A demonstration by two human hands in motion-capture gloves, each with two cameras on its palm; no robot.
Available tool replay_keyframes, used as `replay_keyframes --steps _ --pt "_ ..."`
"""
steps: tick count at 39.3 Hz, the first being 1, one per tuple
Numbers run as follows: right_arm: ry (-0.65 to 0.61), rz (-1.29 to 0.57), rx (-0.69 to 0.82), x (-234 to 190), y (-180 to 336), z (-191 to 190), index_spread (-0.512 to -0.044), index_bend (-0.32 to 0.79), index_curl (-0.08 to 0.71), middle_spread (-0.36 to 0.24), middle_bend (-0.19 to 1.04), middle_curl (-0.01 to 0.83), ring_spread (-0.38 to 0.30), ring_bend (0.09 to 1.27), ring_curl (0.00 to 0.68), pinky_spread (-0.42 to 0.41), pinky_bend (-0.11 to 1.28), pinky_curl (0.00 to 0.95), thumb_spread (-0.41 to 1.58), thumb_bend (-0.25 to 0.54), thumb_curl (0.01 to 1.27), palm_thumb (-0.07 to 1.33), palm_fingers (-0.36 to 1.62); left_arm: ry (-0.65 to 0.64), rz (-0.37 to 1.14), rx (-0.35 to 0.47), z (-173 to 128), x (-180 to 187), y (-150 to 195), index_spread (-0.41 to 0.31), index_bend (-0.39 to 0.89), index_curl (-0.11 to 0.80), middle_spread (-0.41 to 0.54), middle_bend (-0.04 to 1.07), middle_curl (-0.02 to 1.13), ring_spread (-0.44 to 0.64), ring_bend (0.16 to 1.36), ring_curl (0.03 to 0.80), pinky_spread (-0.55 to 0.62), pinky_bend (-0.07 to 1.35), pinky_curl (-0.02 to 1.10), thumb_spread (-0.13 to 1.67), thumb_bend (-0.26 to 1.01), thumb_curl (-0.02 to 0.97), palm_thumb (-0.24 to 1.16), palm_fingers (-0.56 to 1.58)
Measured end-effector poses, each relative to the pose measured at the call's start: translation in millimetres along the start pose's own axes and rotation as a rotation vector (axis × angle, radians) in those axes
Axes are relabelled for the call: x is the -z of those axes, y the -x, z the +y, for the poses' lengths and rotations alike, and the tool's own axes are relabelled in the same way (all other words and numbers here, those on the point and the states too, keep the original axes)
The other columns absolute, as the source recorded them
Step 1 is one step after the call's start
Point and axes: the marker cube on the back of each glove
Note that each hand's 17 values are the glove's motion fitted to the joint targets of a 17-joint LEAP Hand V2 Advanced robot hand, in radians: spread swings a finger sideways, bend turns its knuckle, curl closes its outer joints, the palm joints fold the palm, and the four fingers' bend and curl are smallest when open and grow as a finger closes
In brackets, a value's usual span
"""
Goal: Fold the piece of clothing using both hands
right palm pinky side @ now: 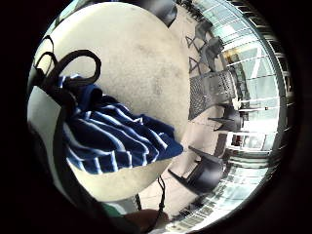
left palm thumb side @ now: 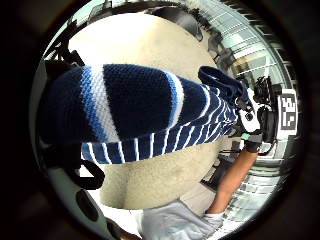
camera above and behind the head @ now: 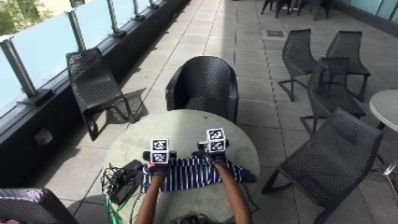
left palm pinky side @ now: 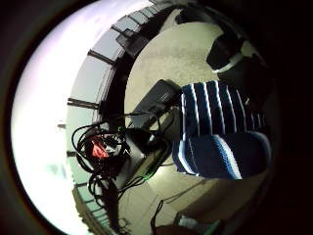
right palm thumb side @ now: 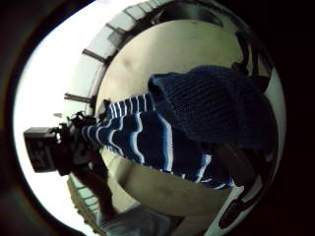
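Navy-blue knitted garment with thin white stripes (camera above and behind the head: 196, 173) lies spread across the near part of the round pale stone-look table (camera above and behind the head: 187, 128), stretched between the person's two gloved hands. The left hand (camera above and behind the head: 158, 169) sits at the cloth's far left edge and the right hand (camera above and behind the head: 215, 158) at its far right edge, both along the side away from the person. In the left thumb side palm view a thick fold of the knit (left palm thumb side: 135, 107) runs straight across the palm, and in the right thumb side palm view bunched fabric (right palm thumb side: 206, 105) sits right against that palm, so each hand appears to pinch the cloth. Just outside the left grip, a black box with tangled cables (camera above and behind the head: 124, 179) rests on the table. Beyond both hands a black woven chair (camera above and behind the head: 202, 86) faces the table.
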Motion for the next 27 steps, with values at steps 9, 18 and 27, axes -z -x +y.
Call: replay_keyframes --steps 9,18,27 --pt "0.053 0.043 -0.041 -33.9 9.3 -29.3 -0.303 0.15 0.348 -0.233 0.53 0.492 -0.234 0.75 0.464 -0.239 0.47 0.396 1.26 -0.009 0.22 0.76 1.27 0.020 -0.087 -0.007 -10.5 -18.6 -12.7 -0.295 0.23 0.460 -0.338 0.57 0.53 -0.30 0.47 0.378 0.08 0.09 0.18 1.36 0.02 0.271 0.69 1.04" --pt "-0.077 -0.266 -0.155 -12.0 -43.8 42.6 -0.318 0.09 0.330 -0.231 0.38 0.456 -0.219 0.63 0.442 -0.110 0.47 0.403 1.25 -0.026 0.22 0.73 0.79 -0.196 0.030 -0.021 -41.8 -56.5 0.3 -0.196 0.05 0.390 -0.265 0.34 0.50 -0.20 0.49 0.409 0.16 0.31 0.25 1.34 0.01 0.280 0.73 0.68" --pt "0.117 -0.378 -0.564 -62.6 -138.7 97.6 -0.310 0.11 0.318 -0.129 0.23 0.410 -0.056 0.39 0.369 0.065 0.52 0.408 1.22 -0.027 0.25 0.73 0.44 -0.195 0.055 -0.106 -30.7 -78.5 -19.0 -0.154 0.09 0.332 -0.223 0.21 0.42 -0.14 0.50 0.380 0.16 0.40 0.28 1.30 -0.01 0.301 0.74 0.68"
